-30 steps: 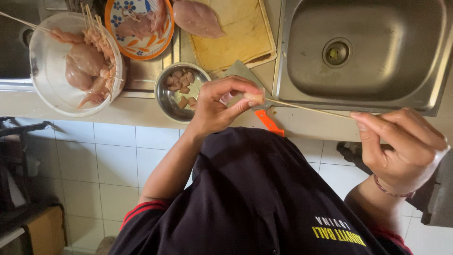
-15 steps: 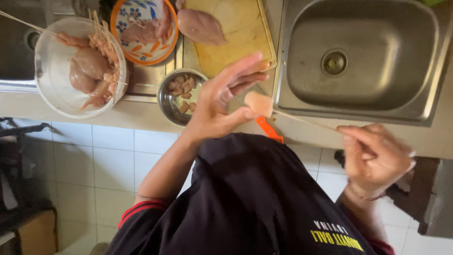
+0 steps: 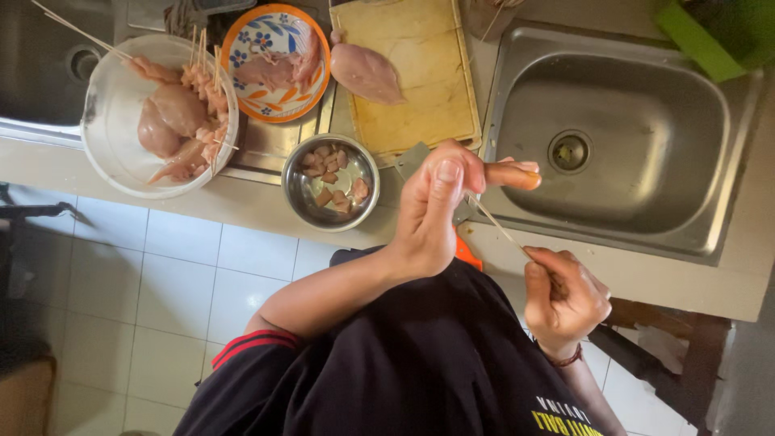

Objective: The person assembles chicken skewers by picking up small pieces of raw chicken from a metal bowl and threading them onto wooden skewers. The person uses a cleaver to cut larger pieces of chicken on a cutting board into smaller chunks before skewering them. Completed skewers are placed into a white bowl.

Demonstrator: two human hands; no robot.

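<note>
Your right hand (image 3: 565, 300) has a closed grip on the lower end of a thin bamboo skewer (image 3: 496, 226), while your left hand (image 3: 440, 206) is curled shut around its upper end, thumb up, forefinger stretched out toward the sink (image 3: 686, 194); whether a piece of meat sits inside that fist I cannot tell. The skewer hangs in the air over the worktop (image 3: 646, 278) edge, slanting up from right hand to left.

Its point is hidden in your left fist, so a hard push could drive it into your palm or finger, and a sideways bend could likely snap the stick.

Just beyond your left hand stands the small steel bowl (image 3: 331, 192) of meat pieces, near the worktop's front edge, where a careless elbow could probably knock it off. The cutting board (image 3: 420, 97) lies behind, the clear bowl (image 3: 121, 153) of finished skewers well to the left. Open room lies over the sink.
</note>
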